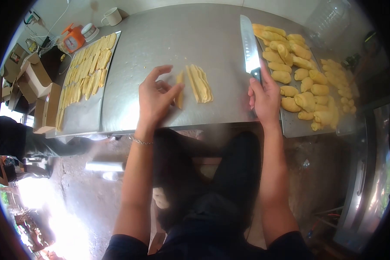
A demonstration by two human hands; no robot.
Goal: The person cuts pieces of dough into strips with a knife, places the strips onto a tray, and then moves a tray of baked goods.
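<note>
My right hand [265, 97] is wrapped round the black handle of a kitchen knife [249, 45], its broad blade pointing away from me over the metal table. My left hand [156, 95] is open, fingers curved and apart from the thumb. The thumb tip overlaps a thin yellow bread slice [179, 102] on the table. Just right of that slice, several long bread slices [200, 84] lie side by side in a bunch, with a few crumbs beyond them.
At right, a tray [290, 128] holds many yellow bread rolls [305, 102]. At left, another tray [84, 117] carries rows of bread slices [89, 65]. Behind it stand an orange scale [73, 40] and a mug [112, 17]. Open cardboard boxes [39, 82] sit further left.
</note>
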